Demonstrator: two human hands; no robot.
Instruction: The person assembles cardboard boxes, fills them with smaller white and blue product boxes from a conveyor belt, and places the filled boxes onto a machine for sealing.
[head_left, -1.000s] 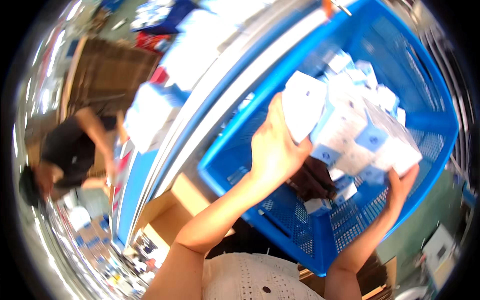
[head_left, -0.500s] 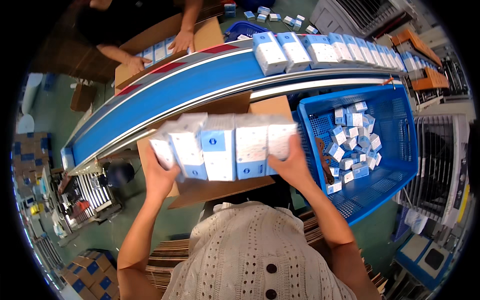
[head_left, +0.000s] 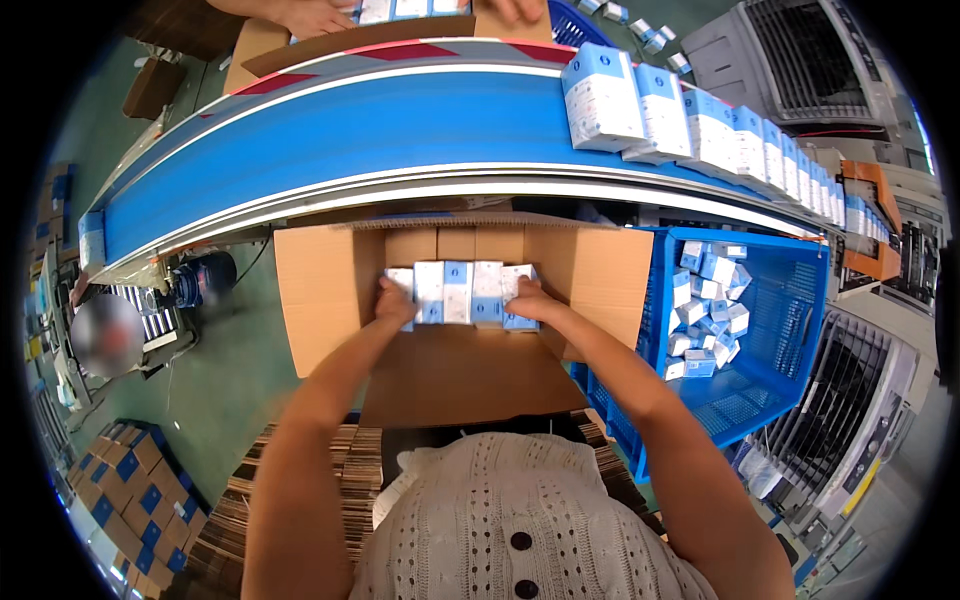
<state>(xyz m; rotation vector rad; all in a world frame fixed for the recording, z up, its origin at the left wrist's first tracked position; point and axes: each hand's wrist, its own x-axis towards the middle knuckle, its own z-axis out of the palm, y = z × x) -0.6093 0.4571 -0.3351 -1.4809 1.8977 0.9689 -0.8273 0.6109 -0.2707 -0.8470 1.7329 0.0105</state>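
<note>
Row of boxes [head_left: 462, 293]: a row of small white-and-blue cartons is being held side by side, standing upright, inside the open cardboard carton [head_left: 320, 290], near its far wall.
Left hand [head_left: 396, 301]: is being pressed against the left end of the row; its grip is closed on the outermost box, fingers curled over the top edge.
Right hand [head_left: 530, 300]: is being pressed against the right end of the row; its grip is closed on that end box, so the row is being squeezed between the two hands.
Cardboard carton: its flaps are being kept folded outward on all sides; the near flap is lying toward the person's body; the inside left and right of the row is showing bare cardboard.
Conveyor belt [head_left: 380, 130]: a blue belt is running just beyond the carton, curved by the lens; a line of larger white-and-blue packs [head_left: 700, 125] is being carried on its right part, standing close together.
Blue crate [head_left: 790, 300]: is standing just right of the carton; loose small boxes [head_left: 708, 305] are lying jumbled in its far half.
Flattened cardboard stack [head_left: 300, 480]: is lying below the carton, beside the person's body.
Other person's hands [head_left: 315, 15]: are being rested on a second carton on the far side of the belt.
</note>
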